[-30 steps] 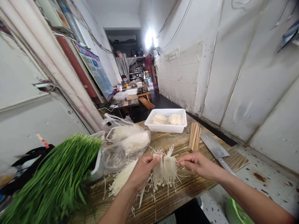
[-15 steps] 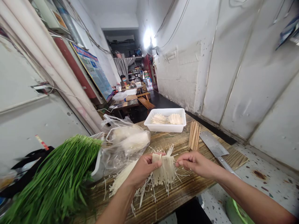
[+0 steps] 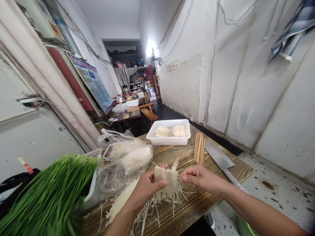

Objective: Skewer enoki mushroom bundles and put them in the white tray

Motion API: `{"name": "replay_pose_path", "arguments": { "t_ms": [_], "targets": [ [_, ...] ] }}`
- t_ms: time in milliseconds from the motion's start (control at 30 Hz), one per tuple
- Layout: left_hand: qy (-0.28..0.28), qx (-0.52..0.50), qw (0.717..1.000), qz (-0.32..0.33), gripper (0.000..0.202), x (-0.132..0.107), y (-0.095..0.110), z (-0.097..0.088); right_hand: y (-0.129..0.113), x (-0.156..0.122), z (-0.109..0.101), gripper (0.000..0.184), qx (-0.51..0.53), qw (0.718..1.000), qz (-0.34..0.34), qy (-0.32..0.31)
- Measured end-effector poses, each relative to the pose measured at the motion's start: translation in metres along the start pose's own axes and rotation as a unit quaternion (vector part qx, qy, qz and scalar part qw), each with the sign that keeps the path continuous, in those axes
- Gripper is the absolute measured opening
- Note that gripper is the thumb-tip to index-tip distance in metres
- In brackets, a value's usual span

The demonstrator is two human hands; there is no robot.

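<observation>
My left hand [image 3: 150, 183] is closed around a flattened bunch of enoki mushrooms [image 3: 169, 185], its thumb pressed across the front. The thin stems hang down from the grip, and some stick up at the top right. At the right edge of the bunch, my right hand [image 3: 198, 177] pinches what looks like the end of a bamboo skewer, mostly hidden by the fingers. More loose enoki [image 3: 123, 200] lie on the wooden table [image 3: 169, 150] under and beside my left forearm. Skewered enoki bunches [image 3: 179, 130] lie in a white plastic tray [image 3: 168, 141] beyond my hands.
A bundle of bamboo skewers [image 3: 199, 149] and a cleaver [image 3: 220, 155] lie at the right. On the left are a clear plastic bag [image 3: 125, 154] of pale contents and a heap of green chives [image 3: 54, 193]. A masked person [image 3: 126, 93] sits at a far table.
The view has shifted slightly to the right and upward. My left hand still grips the enoki bunch, now tilted a little, and my right hand stays at its right edge.
</observation>
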State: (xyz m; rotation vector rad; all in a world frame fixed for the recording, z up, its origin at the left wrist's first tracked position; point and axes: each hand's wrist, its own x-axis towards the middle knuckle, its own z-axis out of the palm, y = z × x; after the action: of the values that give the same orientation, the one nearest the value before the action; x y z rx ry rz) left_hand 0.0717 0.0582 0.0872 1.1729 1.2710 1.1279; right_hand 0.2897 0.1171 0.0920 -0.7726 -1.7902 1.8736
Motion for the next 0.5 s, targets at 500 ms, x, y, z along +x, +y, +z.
{"name": "replay_pose_path", "arguments": {
  "t_ms": [500],
  "targets": [
    [0.155, 0.033, 0.987, 0.014, 0.048, -0.002, 0.021, -0.001, -0.011, 0.031, 0.029, 0.033, 0.148, 0.983, -0.056, 0.098]
  ]
}}
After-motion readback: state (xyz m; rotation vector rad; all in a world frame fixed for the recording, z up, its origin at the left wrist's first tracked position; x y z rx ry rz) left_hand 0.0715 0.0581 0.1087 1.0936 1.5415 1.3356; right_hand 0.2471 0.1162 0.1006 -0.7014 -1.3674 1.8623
